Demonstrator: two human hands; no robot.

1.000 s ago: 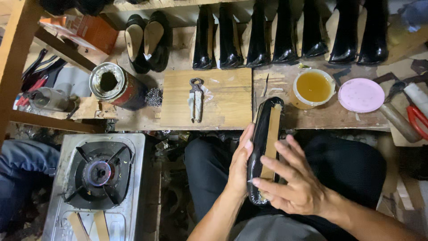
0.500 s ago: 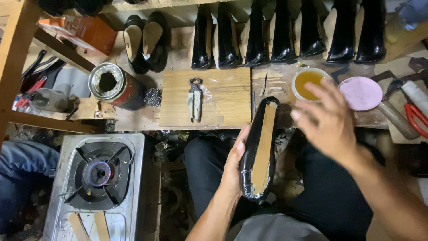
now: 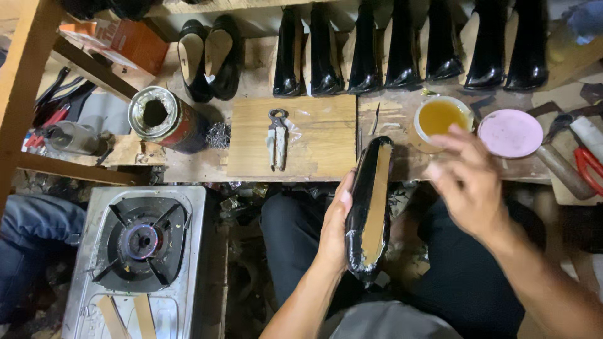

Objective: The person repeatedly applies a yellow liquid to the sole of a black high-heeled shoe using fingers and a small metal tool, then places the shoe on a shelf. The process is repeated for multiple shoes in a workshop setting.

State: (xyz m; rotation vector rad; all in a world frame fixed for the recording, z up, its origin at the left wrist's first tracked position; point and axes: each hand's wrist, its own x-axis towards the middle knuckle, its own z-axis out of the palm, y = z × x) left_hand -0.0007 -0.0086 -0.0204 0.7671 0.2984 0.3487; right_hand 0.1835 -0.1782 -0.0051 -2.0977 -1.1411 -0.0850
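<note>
My left hand (image 3: 334, 227) grips a black shoe upper mounted on a last (image 3: 369, 206), sole side up, with a tan insole showing along its length. It is held over my lap, its toe end resting near the bench edge. My right hand (image 3: 468, 183) hovers blurred to the right of the shoe, fingers spread and holding nothing, just below a round tub of amber glue (image 3: 440, 117). A pink round lid (image 3: 510, 133) lies right of the tub.
Pincers (image 3: 277, 138) lie on a wooden board (image 3: 317, 135). An open tin can (image 3: 164, 118) and a pile of small nails (image 3: 218, 135) sit left. Several black shoes (image 3: 402, 47) line the back. A gas stove (image 3: 139, 251) stands lower left; red-handled tools (image 3: 587, 164) at right.
My right hand left the shoe, reached up to the glue tub, and has now come back down slightly. The left hand keeps the shoe nearly still.
</note>
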